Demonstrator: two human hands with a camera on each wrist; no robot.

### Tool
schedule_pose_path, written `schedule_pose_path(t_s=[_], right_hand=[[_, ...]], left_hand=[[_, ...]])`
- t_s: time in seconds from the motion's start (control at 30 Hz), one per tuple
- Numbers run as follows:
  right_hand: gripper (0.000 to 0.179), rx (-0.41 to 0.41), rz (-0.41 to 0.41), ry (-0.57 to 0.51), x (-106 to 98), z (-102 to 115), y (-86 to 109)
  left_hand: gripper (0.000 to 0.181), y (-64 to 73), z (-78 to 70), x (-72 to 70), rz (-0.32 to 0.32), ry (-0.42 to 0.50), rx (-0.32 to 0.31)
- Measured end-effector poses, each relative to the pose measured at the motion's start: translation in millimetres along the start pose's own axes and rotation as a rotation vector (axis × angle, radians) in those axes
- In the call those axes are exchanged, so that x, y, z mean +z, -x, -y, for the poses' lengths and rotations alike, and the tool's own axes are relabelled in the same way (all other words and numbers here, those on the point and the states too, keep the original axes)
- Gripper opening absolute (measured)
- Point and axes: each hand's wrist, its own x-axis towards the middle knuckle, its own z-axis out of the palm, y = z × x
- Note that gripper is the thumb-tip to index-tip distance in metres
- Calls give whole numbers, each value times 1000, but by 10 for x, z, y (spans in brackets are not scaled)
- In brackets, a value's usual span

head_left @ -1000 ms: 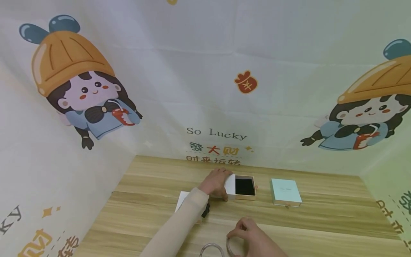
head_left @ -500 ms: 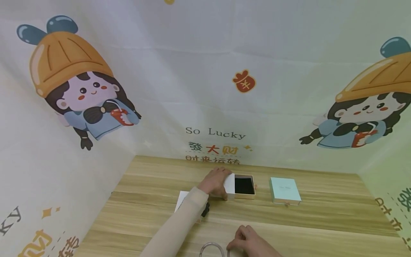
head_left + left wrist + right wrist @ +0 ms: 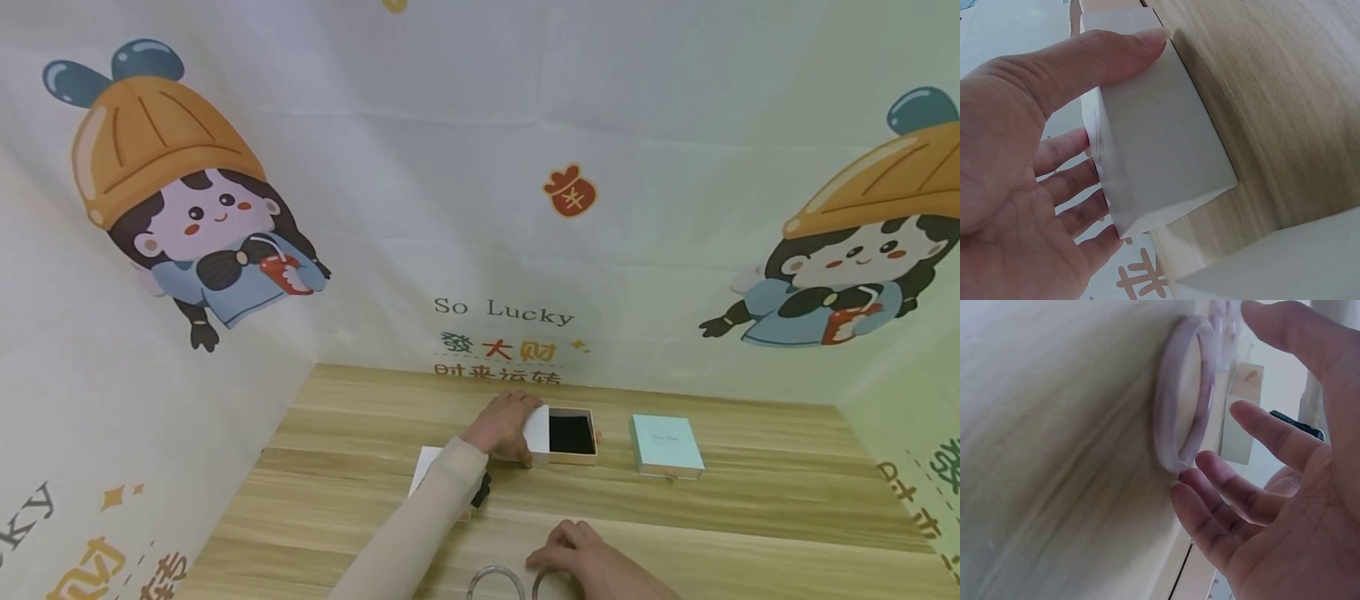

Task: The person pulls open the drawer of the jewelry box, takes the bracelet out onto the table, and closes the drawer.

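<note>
The near bangle lies on the wooden table close to the person, seemingly flat, and the right hand comes at it from the right, covering part of its rim in the view from above. A ring has no long axis to line up with, so I'd judge that everything turns on where the fingers meet the band: their tips are just beside its edge, thumb well apart from them, the hand loose and holding nothing; whether a fingertip touches, I can't tell. A second bangle sits just left of the first, so the right hand is nearest to the one it reaches over. Beyond, almost straight ahead of the near bangle and a shade to the right, a drawer with a black lining sticks out sideways, its opening facing up. Its white sleeve is gripped by the left hand, thumb on one face and fingers behind, the drawer's end pointing to the person's right. Further right is a mint box; under the left forearm, partly hidden, another white box and something black.
</note>
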Motion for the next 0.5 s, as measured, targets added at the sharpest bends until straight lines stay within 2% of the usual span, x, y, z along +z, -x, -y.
schedule_pose_path(t_s=[0.1,0.17,0.33,0.4,0.5], right_hand=[[63,57,41,-25,-75,30,-15],[70,124,53,-64,-125,60,-28],[77,317,15,-139,-234,127,-40],[77,342,-21,-125,-277,133,-34],[77,311,-97,-87,-345,112,-28]], left_hand=[[98,8,-7,-6,4,1,-1],[98,12,-10,-11,4,-6,0],[98,10,-14,-12,-4,-7,-4],[98,12,-17,-14,-4,-6,-4],[97,22,-21,-19,-1,-1,-3]])
